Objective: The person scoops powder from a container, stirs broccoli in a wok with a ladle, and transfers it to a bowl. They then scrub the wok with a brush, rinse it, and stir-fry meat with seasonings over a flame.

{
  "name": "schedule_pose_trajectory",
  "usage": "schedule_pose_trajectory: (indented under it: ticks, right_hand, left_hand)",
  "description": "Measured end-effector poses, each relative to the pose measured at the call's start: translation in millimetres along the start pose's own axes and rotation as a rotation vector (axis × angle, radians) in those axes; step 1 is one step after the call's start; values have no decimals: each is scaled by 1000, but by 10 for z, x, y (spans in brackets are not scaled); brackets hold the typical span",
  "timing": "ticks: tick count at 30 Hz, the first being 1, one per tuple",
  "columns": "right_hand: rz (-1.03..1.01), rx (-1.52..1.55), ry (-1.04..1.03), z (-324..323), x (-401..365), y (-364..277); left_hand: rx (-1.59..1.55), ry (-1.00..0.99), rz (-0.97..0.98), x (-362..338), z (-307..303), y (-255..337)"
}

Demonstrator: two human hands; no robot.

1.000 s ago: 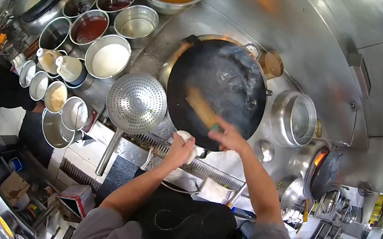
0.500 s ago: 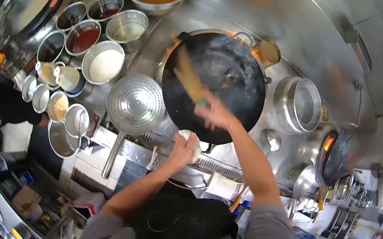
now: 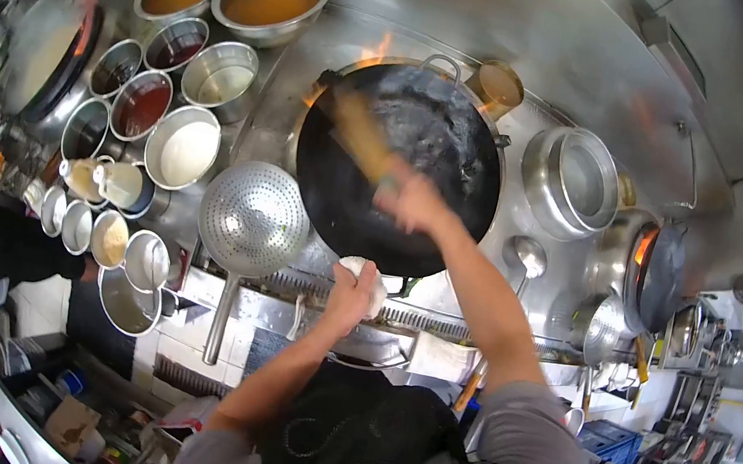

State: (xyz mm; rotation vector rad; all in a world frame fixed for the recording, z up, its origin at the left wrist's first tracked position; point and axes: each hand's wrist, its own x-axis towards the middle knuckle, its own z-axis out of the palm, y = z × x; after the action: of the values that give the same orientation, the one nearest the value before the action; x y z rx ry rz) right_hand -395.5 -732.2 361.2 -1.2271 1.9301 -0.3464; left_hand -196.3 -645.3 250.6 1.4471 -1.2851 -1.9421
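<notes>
A black wok (image 3: 395, 207) sits over a lit burner, with flames at its far left rim and wet streaks and some steam inside. My right hand (image 3: 418, 202) is closed round the near end of a bamboo wok brush (image 3: 360, 135), whose bristle end is smeared by motion over the left part of the wok. At the near rim, my left hand (image 3: 353, 298) is closed on a folded white cloth (image 3: 373, 293), next to the wok's near handle. Whether the cloth wraps that handle is hidden.
Left of the wok lies a perforated ladle (image 3: 254, 217), beside several metal pots of sauces, including a white one (image 3: 182, 147). Steel bowls (image 3: 586, 184) and a small ladle (image 3: 527, 256) are at the right. Another person's dark sleeve (image 3: 7, 235) reaches in at far left.
The view has shifted slightly, so the wok appears a little further left. The brush is still sweeping in the wok's left part; my left hand keeps the cloth at the near rim.
</notes>
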Motion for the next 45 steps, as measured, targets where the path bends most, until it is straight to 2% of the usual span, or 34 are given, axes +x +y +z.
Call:
schedule_pose_trajectory:
  ticks: [2,3,4,5,6,7,9,11,12,13,14,15,16,17,18,20,21,22,23,25,27,29,30,32,33,35,36,38,39,40,42,43,44,45]
  right_hand:
    - [-603,28,-182,378,-214,586]
    - [-396,54,-442,8,-496,531]
    - [-185,-61,-515,-419,-581,663]
    - [-31,-237,-460,-807,-589,936]
    - [-110,-503,-188,-1073,-523,1408]
    - [133,-862,108,-1279,-414,1424]
    - [71,-442,973,-1171,-429,1068]
    - [-105,-110,1452,-848,-82,712]
    - [-299,29,1514,-657,50,496]
    - [-154,-43,1327,-421,257,577]
    - [50,0,952,-173,272,375]
    - [138,49,277,-114,99,67]
    - [-85,-52,51,206,31,160]
    - [-153,85,-209,277,-299,15]
    - [-78,220,-463,69,-567,-140]
    - [-111,21,-561,-421,-521,414]
    - [83,-171,-528,-809,-429,631]
    - [12,-323,-246,-1088,-409,959]
    - [150,-596,174,-1182,-439,1127]
    - [-32,-489,1066,-1028,-543,1489]
    - [135,14,1196,-843,-1010,1193]
    - [42,233,1333,-377,-1445,1330]
    - [181,478,1206,-96,-1735,1235]
    - [116,47,1251,729,-2126,1553]
    - [179,-27,1122,1176,-2357,1721]
    - [383,-121,675,1855,-2730,1905]
    - [457,-47,491,1938,-2812,1804]
    - [395,-8,620,1953,-2764,1711]
    - [380,-4,620,1870,-2696,1726]
    - [369,52,549,1766,-2594,1746]
    - [334,108,478,1647,-2469,1865]
    - [341,22,399,1623,-2404,1973]
    - [346,-63,321,1601,-2321,2100]
    - [338,-175,390,1502,-2264,2224]
  left_hand:
    - [-65,-5,49,89,-20,-131]
    - [-152,5,80,79,-17,-188]
    - [-151,2,73,48,-32,-149]
    - [-81,-20,67,1,-45,-49]
    - [-13,-43,66,-19,-37,18]
    - [-43,-7,41,23,0,-46]
    - [-78,4,83,65,33,-68]
    - [-121,10,66,88,30,-142]
    - [-109,5,57,71,12,-152]
    - [-70,-2,46,72,7,-130]
    - [-30,-13,41,82,5,-103]
    - [-15,-9,56,78,3,-93]
    - [-6,-19,61,59,10,-91]
    - [-1,19,83,38,13,-92]
    - [-3,62,104,36,8,-79]
    - [-64,-5,50,-46,-67,-52]
    - [-117,-48,15,-67,-104,-18]
    - [-176,-87,-14,-57,-126,18]
    - [-129,-38,40,-54,-170,-28]
    - [-228,54,45,-73,-360,-137]
    - [-317,146,29,-256,-598,-153]
    - [-233,94,39,-556,-918,98]
    - [-243,90,143,-590,-1092,-55]
    - [-115,58,87,-690,-1432,-245]
    - [-111,64,92,-734,-1550,-318]
    - [94,-19,55,-779,-1727,-411]
    - [98,-14,59,-737,-1787,-471]
    - [298,-130,116,-687,-1818,-567]
    - [318,-101,117,-781,-1721,-359]
    - [322,-87,125,-727,-1749,-483]
    - [645,95,151,-452,-1864,-820]
    - [705,139,126,-429,-1873,-809]
    - [710,162,133,-405,-1843,-870]
    - [575,300,274,-389,-1779,-943]
